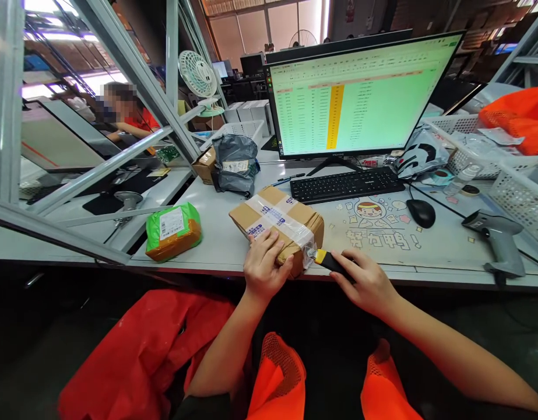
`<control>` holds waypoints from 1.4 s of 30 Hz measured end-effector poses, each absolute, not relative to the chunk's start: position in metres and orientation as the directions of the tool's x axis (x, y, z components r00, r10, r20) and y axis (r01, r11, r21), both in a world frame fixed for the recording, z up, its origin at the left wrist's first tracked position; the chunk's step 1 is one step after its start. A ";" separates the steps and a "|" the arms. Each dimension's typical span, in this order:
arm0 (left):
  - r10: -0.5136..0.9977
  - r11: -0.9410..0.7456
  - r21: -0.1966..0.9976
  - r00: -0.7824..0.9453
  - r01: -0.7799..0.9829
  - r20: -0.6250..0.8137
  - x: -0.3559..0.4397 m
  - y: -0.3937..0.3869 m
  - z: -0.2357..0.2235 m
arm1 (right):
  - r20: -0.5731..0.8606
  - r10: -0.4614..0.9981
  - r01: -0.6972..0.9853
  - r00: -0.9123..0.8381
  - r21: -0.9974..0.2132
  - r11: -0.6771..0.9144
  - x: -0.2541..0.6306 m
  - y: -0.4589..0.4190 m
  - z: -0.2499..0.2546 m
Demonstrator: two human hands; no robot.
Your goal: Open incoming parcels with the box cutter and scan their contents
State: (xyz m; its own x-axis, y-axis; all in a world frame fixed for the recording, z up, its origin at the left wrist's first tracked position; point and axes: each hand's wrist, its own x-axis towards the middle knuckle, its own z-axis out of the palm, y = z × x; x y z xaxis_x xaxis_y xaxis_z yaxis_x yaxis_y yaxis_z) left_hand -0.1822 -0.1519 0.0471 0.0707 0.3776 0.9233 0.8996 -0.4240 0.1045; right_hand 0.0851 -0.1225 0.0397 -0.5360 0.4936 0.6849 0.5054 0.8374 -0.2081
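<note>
A taped brown cardboard box (269,213) lies at the desk's front edge, with clear tape bearing blue print across its top. My left hand (265,265) rests on its near left side, fingers spread over the cardboard and tape. In my right hand (365,279) is a utility knife (330,262) with a black and yellow handle. The knife's metal tip touches the tape at the box's near right end. How far the blade goes in is hidden.
A green and brown parcel (173,231) lies left, and a grey plastic parcel (236,164) stands behind the box. Beyond are a monitor (360,99) and keyboard (347,184). A mouse (421,213) and barcode scanner (496,239) lie right. Metal frame bars (106,169) slant across the left.
</note>
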 end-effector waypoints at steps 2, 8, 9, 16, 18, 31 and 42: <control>0.375 -0.433 0.102 0.076 0.896 0.924 -0.183 -0.152 0.047 | 0.678 0.494 0.494 -0.545 -0.217 0.842 0.083 -0.128 0.038; 0.377 -0.428 0.095 0.082 0.899 0.922 -0.183 -0.152 0.048 | 0.644 0.538 0.506 -0.544 -0.259 0.823 0.084 -0.108 0.039; 0.377 -0.436 0.100 0.081 0.894 0.923 -0.183 -0.153 0.047 | 0.644 0.588 0.553 -0.490 -0.292 0.780 0.091 -0.095 0.037; 0.423 -0.610 0.247 0.046 0.753 0.905 -0.216 -0.158 0.039 | 0.574 0.817 0.835 0.050 -0.473 0.281 0.181 -0.008 -0.012; 0.444 -0.641 0.323 -0.006 0.697 0.896 -0.234 -0.158 0.036 | 0.563 0.827 0.828 0.005 -0.466 0.312 0.186 -0.014 -0.025; 0.442 -0.510 0.289 -0.042 0.810 0.896 -0.184 -0.165 0.051 | 0.647 0.546 0.486 -0.532 -0.294 0.823 0.076 -0.158 0.041; 0.426 -0.617 0.331 -0.050 0.714 0.903 -0.181 -0.164 0.045 | 0.771 0.626 0.891 0.120 -0.362 0.275 0.188 -0.064 0.016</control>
State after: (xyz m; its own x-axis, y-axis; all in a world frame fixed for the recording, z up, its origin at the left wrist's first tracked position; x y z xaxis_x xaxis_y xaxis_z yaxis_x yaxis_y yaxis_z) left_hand -0.1810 -0.1645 0.0451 -0.0501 0.4263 0.9032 0.7140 -0.6170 0.3309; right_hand 0.1877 -0.0638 0.0158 0.1204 0.6259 0.7706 0.8905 0.2749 -0.3624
